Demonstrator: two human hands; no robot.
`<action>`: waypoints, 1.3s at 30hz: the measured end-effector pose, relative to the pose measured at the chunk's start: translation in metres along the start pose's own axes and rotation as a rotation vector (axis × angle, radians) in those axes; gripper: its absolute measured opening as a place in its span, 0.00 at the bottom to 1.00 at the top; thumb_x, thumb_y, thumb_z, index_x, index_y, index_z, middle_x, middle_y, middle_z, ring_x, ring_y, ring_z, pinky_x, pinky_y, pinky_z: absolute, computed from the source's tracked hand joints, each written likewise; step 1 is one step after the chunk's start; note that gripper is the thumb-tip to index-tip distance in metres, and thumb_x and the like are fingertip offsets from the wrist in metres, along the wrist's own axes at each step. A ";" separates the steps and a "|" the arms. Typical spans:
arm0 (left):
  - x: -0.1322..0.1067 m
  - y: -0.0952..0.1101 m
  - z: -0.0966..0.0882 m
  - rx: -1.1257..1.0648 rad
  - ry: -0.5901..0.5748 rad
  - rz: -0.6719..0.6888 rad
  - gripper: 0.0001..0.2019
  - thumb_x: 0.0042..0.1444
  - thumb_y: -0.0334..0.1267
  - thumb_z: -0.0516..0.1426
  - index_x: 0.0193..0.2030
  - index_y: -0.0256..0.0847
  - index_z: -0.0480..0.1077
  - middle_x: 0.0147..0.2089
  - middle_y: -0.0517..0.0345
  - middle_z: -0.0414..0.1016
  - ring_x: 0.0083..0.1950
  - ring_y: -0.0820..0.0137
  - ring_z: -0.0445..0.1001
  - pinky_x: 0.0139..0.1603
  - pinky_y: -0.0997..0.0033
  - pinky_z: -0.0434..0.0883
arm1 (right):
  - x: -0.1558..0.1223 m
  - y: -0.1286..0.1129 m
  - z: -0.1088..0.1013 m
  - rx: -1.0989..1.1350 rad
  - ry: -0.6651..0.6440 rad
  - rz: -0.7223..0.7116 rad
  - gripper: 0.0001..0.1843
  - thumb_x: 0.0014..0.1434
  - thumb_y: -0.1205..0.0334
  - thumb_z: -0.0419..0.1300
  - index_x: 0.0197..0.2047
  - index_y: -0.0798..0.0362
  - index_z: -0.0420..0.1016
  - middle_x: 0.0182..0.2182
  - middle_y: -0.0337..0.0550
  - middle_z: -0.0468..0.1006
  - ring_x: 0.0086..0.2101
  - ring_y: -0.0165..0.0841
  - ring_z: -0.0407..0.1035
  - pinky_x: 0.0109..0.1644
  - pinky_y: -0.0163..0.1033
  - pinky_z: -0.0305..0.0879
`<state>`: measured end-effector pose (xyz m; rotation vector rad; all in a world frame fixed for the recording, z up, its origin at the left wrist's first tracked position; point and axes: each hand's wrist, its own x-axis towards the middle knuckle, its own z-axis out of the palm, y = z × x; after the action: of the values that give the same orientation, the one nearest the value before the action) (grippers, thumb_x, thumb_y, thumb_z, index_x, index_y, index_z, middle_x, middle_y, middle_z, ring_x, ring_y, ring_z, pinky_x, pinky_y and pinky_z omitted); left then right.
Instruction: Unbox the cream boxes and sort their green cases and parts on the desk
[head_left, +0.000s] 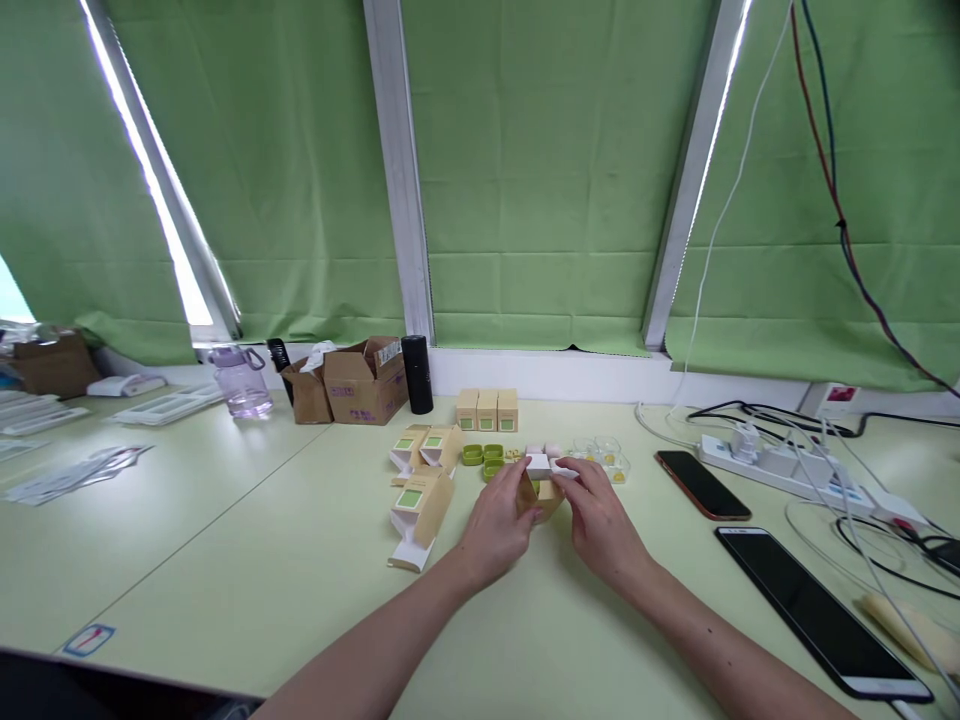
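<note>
Both my hands meet at the middle of the pale green table (225,540) around a small tan carton (541,492) with its white flaps open. My left hand (499,528) grips the carton's left side with curled fingers. My right hand (600,525) holds the right side, fingertips on a white flap. Just behind the carton lie green round lids (482,456), small pale caps (544,451) and clear plastic trays with yellow bits (606,457). Three closed tan boxes with green labels (487,410) stand in a row further back. Several open cartons (421,480) lie to the left.
Two brown cardboard boxes (352,385), a black cylinder (417,374) and a clear purple bottle (241,382) stand at the back left. Two phones (701,484) (817,610), a white power strip (780,462) and tangled cables lie on the right. Green blinds cover the windows.
</note>
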<state>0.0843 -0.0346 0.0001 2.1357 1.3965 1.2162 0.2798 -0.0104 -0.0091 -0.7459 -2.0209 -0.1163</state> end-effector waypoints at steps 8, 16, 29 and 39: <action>0.000 -0.002 0.001 -0.013 0.007 -0.013 0.35 0.56 0.30 0.63 0.70 0.44 0.61 0.67 0.45 0.70 0.66 0.54 0.69 0.68 0.46 0.67 | 0.006 -0.004 -0.010 0.094 0.067 0.116 0.09 0.68 0.67 0.54 0.40 0.48 0.74 0.51 0.51 0.76 0.53 0.46 0.70 0.52 0.56 0.74; 0.001 0.000 0.000 -0.028 0.017 -0.015 0.34 0.56 0.30 0.62 0.70 0.43 0.62 0.64 0.45 0.72 0.64 0.54 0.71 0.67 0.46 0.68 | 0.005 -0.007 -0.010 0.166 0.017 0.185 0.07 0.66 0.67 0.56 0.35 0.48 0.69 0.52 0.50 0.74 0.56 0.47 0.66 0.57 0.59 0.70; 0.001 0.002 -0.002 -0.021 0.021 -0.021 0.35 0.54 0.27 0.61 0.70 0.42 0.63 0.64 0.45 0.72 0.65 0.54 0.71 0.67 0.47 0.68 | 0.001 -0.008 -0.004 0.152 -0.031 0.162 0.15 0.60 0.70 0.59 0.49 0.47 0.70 0.54 0.52 0.71 0.57 0.50 0.66 0.58 0.64 0.71; -0.005 0.004 -0.003 0.191 0.055 0.215 0.36 0.60 0.29 0.60 0.74 0.46 0.56 0.66 0.44 0.71 0.66 0.53 0.70 0.66 0.47 0.71 | 0.007 -0.008 -0.008 0.243 0.126 0.241 0.06 0.66 0.64 0.59 0.41 0.48 0.78 0.46 0.50 0.76 0.46 0.43 0.72 0.44 0.48 0.76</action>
<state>0.0836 -0.0414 0.0019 2.4544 1.3830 1.2724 0.2783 -0.0166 0.0027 -0.7982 -1.7726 0.2131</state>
